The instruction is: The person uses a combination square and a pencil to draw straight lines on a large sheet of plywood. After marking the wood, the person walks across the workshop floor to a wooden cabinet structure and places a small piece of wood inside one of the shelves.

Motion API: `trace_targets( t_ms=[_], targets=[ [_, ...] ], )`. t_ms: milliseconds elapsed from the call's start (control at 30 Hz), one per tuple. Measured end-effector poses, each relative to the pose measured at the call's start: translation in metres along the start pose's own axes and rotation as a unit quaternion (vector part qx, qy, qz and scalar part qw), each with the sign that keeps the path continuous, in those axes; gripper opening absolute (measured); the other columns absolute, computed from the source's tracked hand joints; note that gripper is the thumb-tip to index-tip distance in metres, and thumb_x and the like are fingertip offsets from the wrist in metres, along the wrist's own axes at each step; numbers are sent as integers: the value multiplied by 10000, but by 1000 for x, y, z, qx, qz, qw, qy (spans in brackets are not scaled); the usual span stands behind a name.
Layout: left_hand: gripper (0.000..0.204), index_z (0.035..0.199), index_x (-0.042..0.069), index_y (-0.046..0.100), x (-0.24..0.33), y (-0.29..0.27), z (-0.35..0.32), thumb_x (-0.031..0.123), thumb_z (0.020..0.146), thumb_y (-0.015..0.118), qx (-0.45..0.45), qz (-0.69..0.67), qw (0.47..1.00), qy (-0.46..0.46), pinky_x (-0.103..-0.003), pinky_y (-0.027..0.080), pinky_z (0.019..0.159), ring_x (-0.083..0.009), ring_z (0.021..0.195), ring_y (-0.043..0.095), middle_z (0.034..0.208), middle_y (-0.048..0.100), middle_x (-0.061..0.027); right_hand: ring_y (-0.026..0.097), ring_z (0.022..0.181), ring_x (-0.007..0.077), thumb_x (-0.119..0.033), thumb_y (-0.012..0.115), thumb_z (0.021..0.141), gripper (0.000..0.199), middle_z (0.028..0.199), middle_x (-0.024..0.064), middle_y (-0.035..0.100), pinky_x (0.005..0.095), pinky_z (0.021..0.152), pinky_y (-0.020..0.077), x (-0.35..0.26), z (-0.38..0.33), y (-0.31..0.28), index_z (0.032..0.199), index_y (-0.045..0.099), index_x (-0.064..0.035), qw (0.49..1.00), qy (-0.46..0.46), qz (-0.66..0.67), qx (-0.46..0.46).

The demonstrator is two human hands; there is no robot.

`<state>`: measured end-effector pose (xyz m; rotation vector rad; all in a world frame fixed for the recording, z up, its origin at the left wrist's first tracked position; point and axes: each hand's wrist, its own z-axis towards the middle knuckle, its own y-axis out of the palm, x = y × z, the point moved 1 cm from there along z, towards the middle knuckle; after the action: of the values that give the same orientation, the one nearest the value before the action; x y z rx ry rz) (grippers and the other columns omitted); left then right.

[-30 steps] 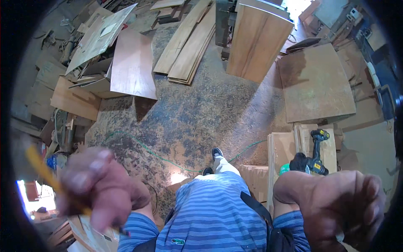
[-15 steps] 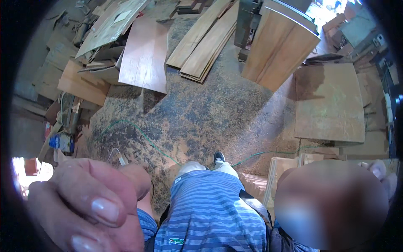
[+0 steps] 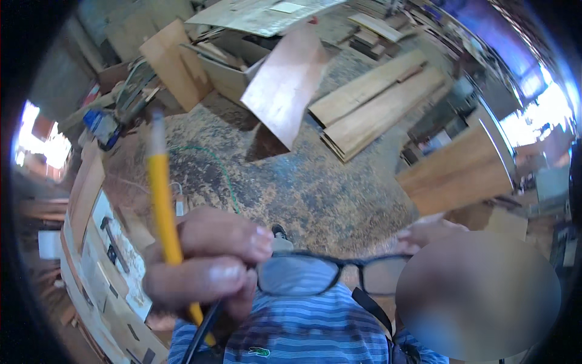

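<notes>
Our left hand (image 3: 209, 264) grasps, between bent fingers, a slender yellow pencil (image 3: 162, 206) and one end of the dark-rimmed eyeglasses (image 3: 300, 274). Their smooth, rounded lenses stand before our striped cloth shirt (image 3: 303, 327), above the floor's near edge. Our right hand (image 3: 433, 233) lies by the other end; blur prevents us from telling its grip. Sawdust-flecked floor (image 3: 309, 200) stretches from our shoe (image 3: 279, 232) to the straight edges of stacked wooden boards (image 3: 385, 112).
</notes>
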<state>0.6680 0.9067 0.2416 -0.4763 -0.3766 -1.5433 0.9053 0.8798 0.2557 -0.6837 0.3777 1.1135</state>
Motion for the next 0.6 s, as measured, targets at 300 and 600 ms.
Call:
trace_targets(
  t_ms=[300,600],
  targets=[
    [123,894,36,613,-77,-134,-5,70,810,697,50,210,942,-255,-238,446,532,-83,592,582,681,615,-49,619,692,131,-77,646,856,112,767,71,663,249,643,490,62,77,170,925,666,9,909,281,196,-238],
    [121,941,41,615,-117,-265,60,109,850,652,146,52,942,-296,-262,472,525,-136,641,607,787,637,-54,614,767,141,-80,611,874,208,860,87,655,266,712,487,64,196,258,1060,626,12,925,66,291,-234]
  ],
)
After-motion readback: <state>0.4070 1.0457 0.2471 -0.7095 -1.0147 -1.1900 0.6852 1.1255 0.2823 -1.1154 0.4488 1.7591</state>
